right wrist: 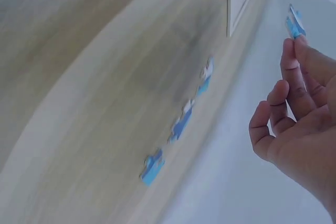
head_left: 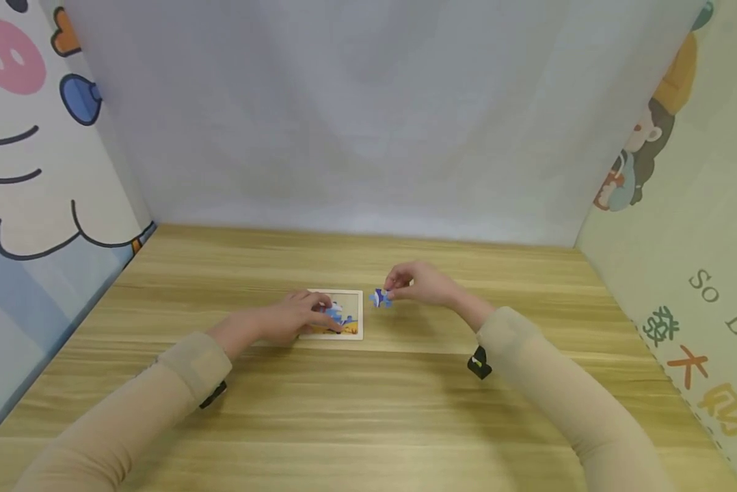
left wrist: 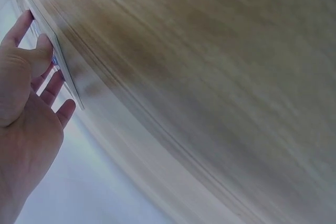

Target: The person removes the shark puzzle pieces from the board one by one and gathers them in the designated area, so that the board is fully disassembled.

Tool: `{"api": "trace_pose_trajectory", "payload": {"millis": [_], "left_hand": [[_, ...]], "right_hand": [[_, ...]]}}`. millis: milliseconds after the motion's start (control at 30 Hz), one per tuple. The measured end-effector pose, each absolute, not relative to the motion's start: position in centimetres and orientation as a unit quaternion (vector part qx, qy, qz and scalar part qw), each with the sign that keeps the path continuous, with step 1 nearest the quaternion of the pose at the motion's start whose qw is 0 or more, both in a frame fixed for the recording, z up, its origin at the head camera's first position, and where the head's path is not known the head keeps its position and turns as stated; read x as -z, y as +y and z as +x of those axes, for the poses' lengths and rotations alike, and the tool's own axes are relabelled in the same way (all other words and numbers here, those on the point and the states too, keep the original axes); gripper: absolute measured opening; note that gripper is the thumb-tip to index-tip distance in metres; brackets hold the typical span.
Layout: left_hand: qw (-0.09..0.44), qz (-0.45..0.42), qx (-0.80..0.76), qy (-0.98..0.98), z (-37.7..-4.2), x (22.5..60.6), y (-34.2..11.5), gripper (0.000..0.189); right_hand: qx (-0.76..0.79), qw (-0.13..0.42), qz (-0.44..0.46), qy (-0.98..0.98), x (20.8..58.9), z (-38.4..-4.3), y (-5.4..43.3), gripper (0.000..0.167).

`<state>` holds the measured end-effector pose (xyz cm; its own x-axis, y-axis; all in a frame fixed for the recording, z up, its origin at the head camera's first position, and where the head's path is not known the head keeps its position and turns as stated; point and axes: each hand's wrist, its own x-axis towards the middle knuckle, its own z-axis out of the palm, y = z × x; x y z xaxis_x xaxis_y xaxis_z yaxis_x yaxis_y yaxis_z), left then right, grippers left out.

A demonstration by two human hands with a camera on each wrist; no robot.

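A small white-edged puzzle frame (head_left: 361,314) lies flat on the table, partly filled with blue and yellow jigsaw pieces (head_left: 350,325). Spread over its left side is my left hand (head_left: 282,318). In the left wrist view that hand's fingertips (left wrist: 43,41) touch the frame and the pieces in it, and they grip nothing I can make out. Just right of the frame, my right hand (head_left: 426,282) pinches a blue and white jigsaw piece (head_left: 379,298) between thumb and index finger. The right wrist view shows this held piece (right wrist: 294,22) raised off the table, its other fingers loosely curled.
Three loose jigsaw pieces lie in a row on the table in the right wrist view: one nearer the frame (right wrist: 205,77), a middle one (right wrist: 181,121) and a farther one (right wrist: 152,167). A pale curtain (head_left: 368,123) closes the wooden table's (head_left: 356,417) back; printed panels flank it.
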<state>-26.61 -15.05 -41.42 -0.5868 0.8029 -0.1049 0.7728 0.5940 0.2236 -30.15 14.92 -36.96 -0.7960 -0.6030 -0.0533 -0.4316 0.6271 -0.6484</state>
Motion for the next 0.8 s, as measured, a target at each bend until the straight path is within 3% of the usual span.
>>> {"api": "trace_pose_trajectory", "payload": {"millis": [333, 800], "left_hand": [[0.082, 0.456, -0.083, 0.883, -26.8, 41.5, -15.2, 0.053], [0.076, 0.465, -0.091, 0.877, -27.0, 41.6, -15.0, 0.053]], "right_hand": [[0.333, 0.126, -0.289, 0.889, 36.4, -30.0, 19.9, 0.01], [0.307, 0.153, -0.222, 0.913, 39.2, -29.7, 25.4, 0.012]]}}
